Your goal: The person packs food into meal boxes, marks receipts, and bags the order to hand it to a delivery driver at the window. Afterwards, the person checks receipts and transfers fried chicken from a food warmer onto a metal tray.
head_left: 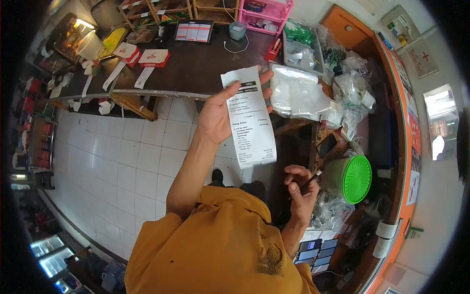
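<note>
A long printed receipt [250,130] lies across my left hand [217,116], its thumb on top and the fingertips showing past the right edge of the paper. Lower right, my right hand [302,192] has its fingers curled around a thin dark stick-like item with a pale tip, perhaps a pen. Just right of that hand is a clear tub with a green lid [357,179]. Beyond the receipt, a stack of clear plastic bags [295,93] rests on the counter.
Along the dark counter [196,63] stand red-and-white boxes [154,57] with paper slips, a tablet [193,32] and a pink rack [264,14]. A grey basket [304,54] holds bags. Several phones [317,252] lie at the lower right. Tiled floor [112,161] is at left.
</note>
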{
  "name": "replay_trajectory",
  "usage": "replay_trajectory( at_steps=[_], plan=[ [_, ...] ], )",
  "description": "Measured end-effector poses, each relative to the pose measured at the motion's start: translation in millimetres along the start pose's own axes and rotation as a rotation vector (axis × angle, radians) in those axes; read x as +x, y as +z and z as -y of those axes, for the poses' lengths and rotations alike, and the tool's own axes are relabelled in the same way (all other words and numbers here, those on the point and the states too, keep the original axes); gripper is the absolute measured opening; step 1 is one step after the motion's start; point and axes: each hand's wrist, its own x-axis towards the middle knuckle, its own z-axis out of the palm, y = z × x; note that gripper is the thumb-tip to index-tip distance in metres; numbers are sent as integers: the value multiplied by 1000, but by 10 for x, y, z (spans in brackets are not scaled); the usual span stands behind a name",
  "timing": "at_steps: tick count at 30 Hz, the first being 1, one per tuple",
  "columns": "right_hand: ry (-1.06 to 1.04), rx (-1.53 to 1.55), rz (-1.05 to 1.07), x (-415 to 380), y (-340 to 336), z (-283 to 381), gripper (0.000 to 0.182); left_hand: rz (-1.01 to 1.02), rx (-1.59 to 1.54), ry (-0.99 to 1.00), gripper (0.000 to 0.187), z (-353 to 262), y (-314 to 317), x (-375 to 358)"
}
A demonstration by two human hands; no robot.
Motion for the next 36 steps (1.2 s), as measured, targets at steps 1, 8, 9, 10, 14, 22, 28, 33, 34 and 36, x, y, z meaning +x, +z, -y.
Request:
replay_trajectory(
  at_steps=[1,8,9,10,14,22,28,33,34,36],
  plan=[
    [-45,6,-31,32,33,-17,32,1,4,-1,56,-51,-63,6],
    [-218,84,-132,348,-228,-159,41,-13,-54,25,55,-198,-420,94],
    [-237,144,-93,409,-382,-160,43,-14,-40,39,55,-158,-459,140],
    [-253,202,-57,463,-526,-150,44,-18,-29,52,55,-118,-490,194],
    [-359,414,-72,998,-941,-28,40,-84,6,82,54,-48,-723,644],
    [-475,441,-55,1730,-1633,577,40,-107,-34,63,52,241,-857,1490],
    [-390,543,-124,2008,-2315,397,44,-136,-32,11,52,502,-951,2022],
    [-304,478,-303,2047,-2282,201,44,-136,9,-41,54,486,-991,2253],
    [-302,464,-290,2112,-2219,179,44,-130,15,-43,54,456,-981,2302],
    [-259,478,-271,2132,-1978,165,44,-128,15,-40,54,401,-914,2245]
  ],
)
